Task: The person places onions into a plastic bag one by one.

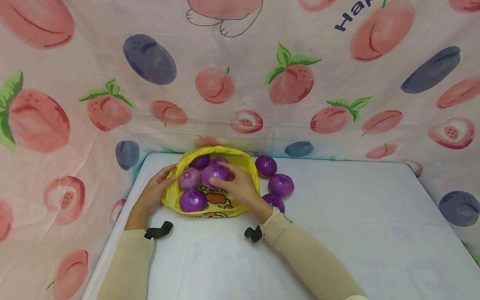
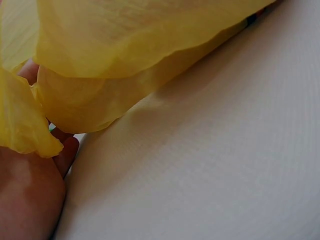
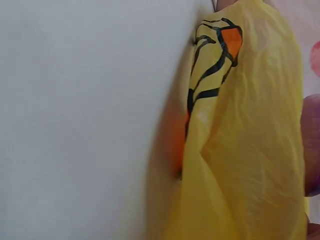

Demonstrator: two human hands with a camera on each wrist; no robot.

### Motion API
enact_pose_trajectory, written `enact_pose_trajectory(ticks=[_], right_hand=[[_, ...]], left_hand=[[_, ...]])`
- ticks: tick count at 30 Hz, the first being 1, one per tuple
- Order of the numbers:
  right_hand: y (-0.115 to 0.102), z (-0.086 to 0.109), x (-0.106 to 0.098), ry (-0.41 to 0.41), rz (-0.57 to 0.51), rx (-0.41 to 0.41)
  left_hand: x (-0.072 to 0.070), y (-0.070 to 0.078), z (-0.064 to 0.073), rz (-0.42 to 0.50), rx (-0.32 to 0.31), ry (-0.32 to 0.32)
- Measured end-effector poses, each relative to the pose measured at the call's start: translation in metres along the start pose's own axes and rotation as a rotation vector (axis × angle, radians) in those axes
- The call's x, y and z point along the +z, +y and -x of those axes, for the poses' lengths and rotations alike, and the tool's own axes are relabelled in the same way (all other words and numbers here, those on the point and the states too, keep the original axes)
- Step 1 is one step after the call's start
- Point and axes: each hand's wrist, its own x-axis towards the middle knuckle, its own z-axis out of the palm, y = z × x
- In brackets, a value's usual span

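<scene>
A yellow plastic bag (image 1: 245, 162) with a printed cartoon lies on the table, its mouth spread toward me. My left hand (image 1: 151, 193) holds the bag's left rim; in the left wrist view the yellow film (image 2: 100, 100) covers most of its fingers. Inside the bag's mouth, my right hand (image 1: 241, 187) grips a shiny purple onion (image 1: 213, 175) between thumb and fingers. Several other onions lie in the bag, among them a paler one (image 1: 189, 178) and a dark one (image 1: 193, 201) at the front. The bag's side (image 3: 250, 125) fills much of the right wrist view.
Three purple onions stand on the table right of the bag: one at the back (image 1: 266, 166), one in the middle (image 1: 281, 185) and one partly behind my right wrist (image 1: 274, 201). The white table (image 1: 356, 216) meets a fruit-print cloth (image 1: 255, 91) at the back.
</scene>
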Motion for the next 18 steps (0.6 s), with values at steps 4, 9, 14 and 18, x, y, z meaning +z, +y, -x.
enact_pose_trajectory(ticks=[4,9,14,18], right_hand=[[0.004,-0.003,0.004,0.003,0.005,0.013],[0.009,-0.008,0.01,0.002,0.023,0.011],[0.01,-0.011,0.014,-0.004,0.035,0.017],[0.012,-0.013,0.017,-0.013,0.038,0.021]], left_hand=[[0.0,0.0,0.0,-0.007,-0.002,-0.001],[0.0,0.0,0.001,-0.006,-0.005,-0.003],[0.0,0.001,0.002,-0.003,-0.015,-0.001],[0.0,0.001,0.002,-0.008,-0.017,0.001]])
